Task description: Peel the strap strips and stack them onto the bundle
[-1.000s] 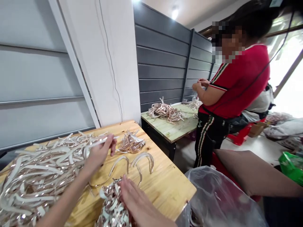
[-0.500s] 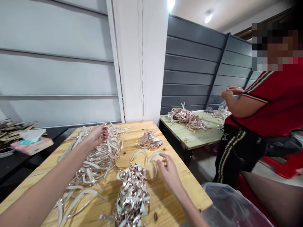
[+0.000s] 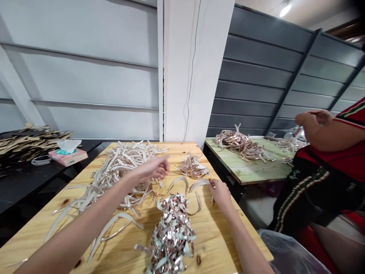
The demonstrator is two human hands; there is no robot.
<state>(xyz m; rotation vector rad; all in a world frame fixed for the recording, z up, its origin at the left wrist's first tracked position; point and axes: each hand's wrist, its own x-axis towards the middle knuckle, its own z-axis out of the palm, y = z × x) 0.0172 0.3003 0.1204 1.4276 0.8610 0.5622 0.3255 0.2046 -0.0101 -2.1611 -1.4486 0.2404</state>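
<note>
- Curved strip [image 3: 201,182] lies on the bench [image 3: 219,232], its end pinched by the fingers of the right hand [image 3: 222,193].
- Left hand [image 3: 152,168] is held beside the pile of strips [image 3: 116,165], fingers bent; anything held cannot be made out.
- Creasing is best avoided by a light pinch.

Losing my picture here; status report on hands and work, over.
Left hand by strip pile, grip unclear. Right hand at curved strip. Ruffled shiny bundle between them, possibly in the way.
</note>
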